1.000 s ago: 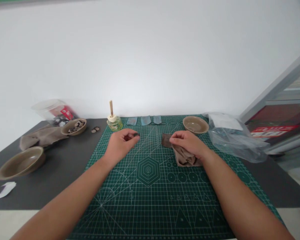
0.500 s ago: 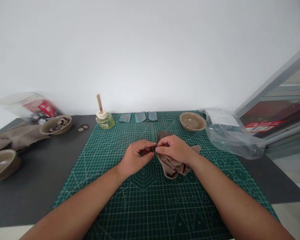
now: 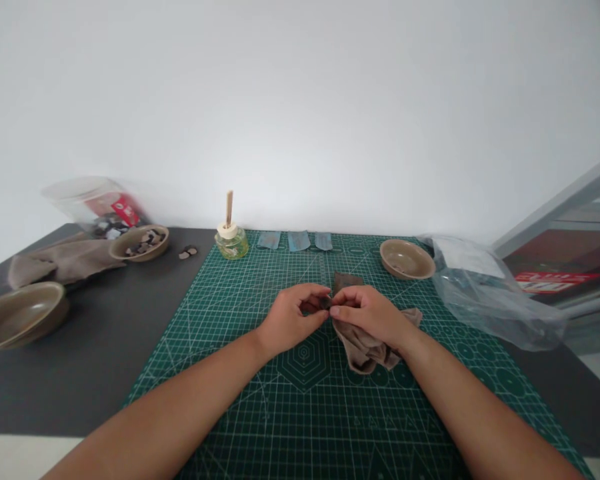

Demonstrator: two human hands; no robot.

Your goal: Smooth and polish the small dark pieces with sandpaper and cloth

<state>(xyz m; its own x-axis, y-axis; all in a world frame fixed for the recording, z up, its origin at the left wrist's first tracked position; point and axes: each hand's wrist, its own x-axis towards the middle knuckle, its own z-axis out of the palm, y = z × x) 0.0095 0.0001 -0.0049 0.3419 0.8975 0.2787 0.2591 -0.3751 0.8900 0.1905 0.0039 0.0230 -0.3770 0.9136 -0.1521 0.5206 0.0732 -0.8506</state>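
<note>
Left hand (image 3: 294, 321) and right hand (image 3: 373, 315) meet over the green cutting mat (image 3: 215, 313), just right of its centre. Left fingers nearly closed, thumb and index pinching a small dark disc (image 3: 325, 303) at the tips. Right fingers closed, pinching the brown cloth (image 3: 365, 350), tips right at the disc; can't tell whether they grip it too. Cloth is bunched under the right palm. Dark brown patch (image 3: 347, 280) just behind the right hand; can't tell if it's part of the cloth. Back edge of mat: reed diffuser (image 3: 231, 244) at left, three blue sachets (image 3: 299, 241) in a row, ceramic bowl (image 3: 407, 248) at right. Clear plastic bag (image 3: 500, 310) beside that bowl, overhanging the mat's right edge. On the dark worktop (image 3: 115, 353) at left: second bowl (image 3: 145, 255) holding more pieces, two loose discs (image 3: 188, 253) beside it, clear container (image 3: 87, 193) with red label behind, another brown cloth (image 3: 80, 260) in front, third bowl (image 3: 30, 313) nearest the person, cut off by frame edge.
</note>
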